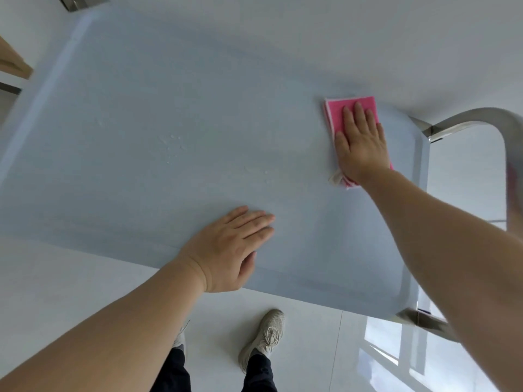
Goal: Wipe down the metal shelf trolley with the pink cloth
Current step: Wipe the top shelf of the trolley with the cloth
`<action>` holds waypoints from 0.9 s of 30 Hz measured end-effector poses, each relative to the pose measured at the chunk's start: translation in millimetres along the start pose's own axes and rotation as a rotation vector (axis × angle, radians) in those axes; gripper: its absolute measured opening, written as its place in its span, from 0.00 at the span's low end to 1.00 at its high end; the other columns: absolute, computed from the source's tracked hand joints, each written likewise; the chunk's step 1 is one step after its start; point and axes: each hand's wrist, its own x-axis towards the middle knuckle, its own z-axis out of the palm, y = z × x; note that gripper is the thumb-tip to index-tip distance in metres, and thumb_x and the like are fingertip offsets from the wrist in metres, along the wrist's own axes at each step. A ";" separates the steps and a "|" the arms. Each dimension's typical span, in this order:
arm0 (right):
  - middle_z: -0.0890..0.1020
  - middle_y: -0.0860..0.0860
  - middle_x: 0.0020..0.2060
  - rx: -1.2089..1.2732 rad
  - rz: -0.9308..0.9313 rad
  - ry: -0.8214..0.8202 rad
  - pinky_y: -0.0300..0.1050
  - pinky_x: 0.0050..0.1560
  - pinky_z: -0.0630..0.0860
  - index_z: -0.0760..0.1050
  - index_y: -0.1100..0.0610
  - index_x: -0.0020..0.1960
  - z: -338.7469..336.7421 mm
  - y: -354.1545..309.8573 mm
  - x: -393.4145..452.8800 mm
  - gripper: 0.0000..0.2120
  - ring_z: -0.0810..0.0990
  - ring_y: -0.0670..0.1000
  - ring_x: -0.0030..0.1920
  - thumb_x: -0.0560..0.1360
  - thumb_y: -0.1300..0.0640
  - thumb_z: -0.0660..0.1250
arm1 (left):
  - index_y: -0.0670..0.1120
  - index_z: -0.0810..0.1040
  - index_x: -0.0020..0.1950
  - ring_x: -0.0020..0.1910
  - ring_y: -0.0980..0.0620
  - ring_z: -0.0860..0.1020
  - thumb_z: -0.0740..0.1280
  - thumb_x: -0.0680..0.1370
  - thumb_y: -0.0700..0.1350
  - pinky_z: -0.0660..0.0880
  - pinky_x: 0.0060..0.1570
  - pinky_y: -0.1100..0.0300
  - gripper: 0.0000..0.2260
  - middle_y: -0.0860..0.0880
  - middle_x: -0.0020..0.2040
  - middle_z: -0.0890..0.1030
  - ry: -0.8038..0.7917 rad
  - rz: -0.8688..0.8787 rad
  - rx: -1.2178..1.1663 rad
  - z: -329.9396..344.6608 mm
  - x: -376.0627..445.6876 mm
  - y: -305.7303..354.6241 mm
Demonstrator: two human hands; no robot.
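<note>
The trolley's top shelf is a wide pale blue-grey tray with a raised rim, filling most of the view. A folded pink cloth lies flat on it near the far right corner. My right hand presses palm-down on the cloth, fingers stretched out over it. My left hand rests flat on the shelf near the front rim, fingers together, holding nothing. A patch of small water drops sits on the shelf left of the middle.
The trolley's curved steel handle rises at the right end, with metal brackets at both right corners. Glossy white floor tiles surround the trolley. My beige shoes stand below the front rim. A wooden edge shows at far left.
</note>
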 end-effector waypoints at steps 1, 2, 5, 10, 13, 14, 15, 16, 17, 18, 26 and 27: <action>0.50 0.53 0.77 0.005 0.024 0.008 0.52 0.75 0.44 0.48 0.51 0.76 -1.2 1.2 7.2 0.29 0.46 0.55 0.76 0.77 0.43 0.45 | 0.42 0.75 0.63 0.67 0.48 0.69 0.58 0.72 0.44 0.61 0.70 0.50 0.21 0.45 0.68 0.72 0.006 0.004 -0.002 0.1 -0.1 -0.3; 0.50 0.53 0.77 0.009 0.045 0.018 0.52 0.75 0.44 0.48 0.52 0.76 -1.9 1.5 13.3 0.29 0.46 0.55 0.76 0.77 0.44 0.45 | 0.42 0.75 0.64 0.67 0.48 0.69 0.58 0.72 0.44 0.61 0.70 0.50 0.21 0.45 0.68 0.72 0.009 0.008 0.000 0.2 0.0 -0.7; 0.49 0.54 0.77 0.006 0.082 0.036 0.52 0.75 0.43 0.47 0.53 0.76 -1.8 -0.2 23.4 0.29 0.45 0.56 0.76 0.78 0.45 0.45 | 0.42 0.75 0.64 0.67 0.47 0.69 0.58 0.71 0.44 0.62 0.69 0.49 0.22 0.44 0.68 0.72 0.012 0.018 0.010 -0.5 0.8 -0.7; 0.48 0.55 0.77 -0.011 0.071 0.009 0.53 0.75 0.42 0.46 0.54 0.76 0.4 -9.8 15.0 0.28 0.44 0.57 0.76 0.79 0.47 0.46 | 0.42 0.75 0.63 0.67 0.47 0.70 0.58 0.71 0.44 0.63 0.69 0.48 0.22 0.44 0.67 0.73 0.009 0.021 0.022 -1.5 0.1 -0.1; 0.49 0.54 0.77 -0.036 -0.014 -0.006 0.53 0.75 0.42 0.47 0.54 0.76 3.7 -27.3 -1.8 0.28 0.44 0.57 0.76 0.79 0.46 0.45 | 0.42 0.75 0.63 0.67 0.48 0.70 0.58 0.71 0.44 0.63 0.68 0.48 0.22 0.44 0.67 0.73 0.014 0.023 0.024 -2.7 1.1 0.6; 0.49 0.54 0.77 -0.036 -0.048 -0.014 0.52 0.75 0.42 0.47 0.55 0.76 5.0 -34.7 -10.4 0.29 0.45 0.57 0.76 0.78 0.45 0.44 | 0.42 0.75 0.63 0.67 0.47 0.70 0.58 0.70 0.44 0.64 0.68 0.48 0.22 0.44 0.67 0.73 0.020 0.022 0.024 -3.1 1.2 1.3; 0.50 0.54 0.77 -0.035 -0.079 -0.019 0.51 0.75 0.42 0.48 0.55 0.76 6.3 -42.2 -20.2 0.29 0.45 0.57 0.76 0.77 0.45 0.44 | 0.42 0.76 0.62 0.66 0.47 0.70 0.59 0.70 0.44 0.64 0.68 0.48 0.22 0.44 0.67 0.73 0.026 0.017 0.023 -3.3 0.9 1.8; 0.50 0.54 0.76 -0.035 -0.106 -0.024 0.50 0.75 0.41 0.48 0.55 0.76 7.9 -49.2 -30.9 0.30 0.46 0.57 0.76 0.77 0.44 0.44 | 0.41 0.76 0.61 0.65 0.46 0.71 0.59 0.70 0.44 0.64 0.67 0.48 0.21 0.43 0.66 0.74 0.037 0.008 0.021 -3.4 0.7 2.3; 0.50 0.54 0.76 -0.038 -0.129 -0.030 0.50 0.75 0.40 0.48 0.54 0.76 9.6 -55.9 -42.9 0.30 0.46 0.56 0.76 0.77 0.44 0.43 | 0.41 0.76 0.59 0.64 0.44 0.72 0.60 0.69 0.43 0.65 0.67 0.49 0.20 0.43 0.64 0.75 0.052 -0.004 0.020 -3.3 0.3 2.8; 0.50 0.54 0.77 -0.041 -0.149 -0.039 0.49 0.74 0.39 0.48 0.54 0.76 11.7 -62.3 -55.9 0.29 0.45 0.56 0.76 0.77 0.44 0.43 | 0.40 0.76 0.58 0.62 0.43 0.73 0.60 0.69 0.43 0.66 0.66 0.49 0.19 0.42 0.62 0.76 0.070 -0.020 0.022 -3.4 -0.2 3.2; 0.44 0.50 0.75 -0.026 -0.205 -0.095 0.50 0.74 0.37 0.39 0.52 0.74 32.2 -100.1 -166.4 0.27 0.38 0.51 0.75 0.79 0.43 0.42 | 0.40 0.77 0.49 0.48 0.40 0.75 0.62 0.68 0.42 0.71 0.56 0.48 0.13 0.41 0.51 0.78 0.166 -0.069 0.057 -4.1 -1.6 4.7; 0.43 0.49 0.74 -0.016 -0.195 -0.098 0.49 0.74 0.36 0.39 0.52 0.74 34.3 -102.8 -179.0 0.27 0.37 0.50 0.75 0.79 0.43 0.42 | 0.40 0.77 0.49 0.47 0.41 0.75 0.62 0.68 0.43 0.71 0.54 0.49 0.12 0.41 0.50 0.78 0.169 -0.065 0.062 -4.5 -2.2 4.2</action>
